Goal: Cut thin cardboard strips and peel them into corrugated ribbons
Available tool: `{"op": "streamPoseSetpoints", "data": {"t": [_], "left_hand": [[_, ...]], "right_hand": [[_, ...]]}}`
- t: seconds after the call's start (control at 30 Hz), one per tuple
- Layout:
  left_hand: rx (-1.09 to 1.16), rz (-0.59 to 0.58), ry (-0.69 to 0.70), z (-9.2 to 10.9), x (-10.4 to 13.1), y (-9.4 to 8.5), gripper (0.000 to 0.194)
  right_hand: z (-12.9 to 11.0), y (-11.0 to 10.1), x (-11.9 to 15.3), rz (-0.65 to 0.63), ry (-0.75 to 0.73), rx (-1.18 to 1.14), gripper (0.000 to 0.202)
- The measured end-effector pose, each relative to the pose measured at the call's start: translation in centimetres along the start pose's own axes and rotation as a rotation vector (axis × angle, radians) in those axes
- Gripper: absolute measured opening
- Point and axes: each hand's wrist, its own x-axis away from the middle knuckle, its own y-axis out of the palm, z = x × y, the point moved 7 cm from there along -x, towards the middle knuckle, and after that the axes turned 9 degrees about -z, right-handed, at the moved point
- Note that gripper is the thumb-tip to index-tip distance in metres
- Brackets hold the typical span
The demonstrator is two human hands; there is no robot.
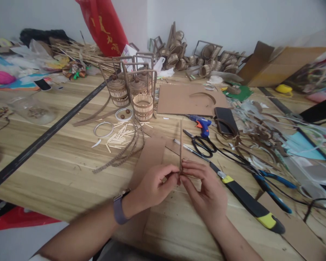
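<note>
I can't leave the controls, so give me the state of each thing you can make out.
Left hand: pinching the strip's near end
Right hand: fingertips at that end, grip unclear
Thin brown strip: pointing away from the hands
Glue gun: lying on its side
Blue-handled tool: handles spread
Phone: screen dark
Front basket: upright, lidless
Cardboard box: flaps open

The bench (70,152) is lit softly and fairly evenly, with colours muted and the pale wall (206,18) rendered grey. Faint, diffuse shadows are cast beside the forearms (89,228). The upper right corner is darkened. Toward the margins, shapes are stretched and smeared; detail around the fingers (191,165) is softened by slight blur.
</note>
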Motion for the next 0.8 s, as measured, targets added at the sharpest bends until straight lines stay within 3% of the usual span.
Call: {"op": "streamPoseSetpoints", "data": {"t": [0.23, 0.37, 0.5, 0.63, 0.8], "left_hand": [[-0.077, -0.044, 0.139, 0.6, 0.2, 0.2, 0.014], [-0.021, -0.068, 0.088, 0.6, 0.1, 0.3, 0.013], [0.086, -0.103, -0.063, -0.4, 0.0, 0.6, 0.020], [0.132, -0.093, -0.056, -0.9, -0.1, 0.7, 0.027], [0.124, -0.096, -0.038, -0.8, -0.1, 0.7, 0.025]], "right_hand": [[1.2, 0.0, -0.1, -0.002, 0.160, -0.201, 0.011], [1.4, 0.1, 0.0, 0.008, 0.172, -0.237, 0.010], [0.3, 0.0, 0.1, 0.005, 0.025, 0.018, 0.014], [-1.1, 0.0, 0.1, -0.019, -0.153, 0.224, 0.019], [-1.5, -0.1, 0.2, -0.013, -0.219, 0.318, 0.020]]}}
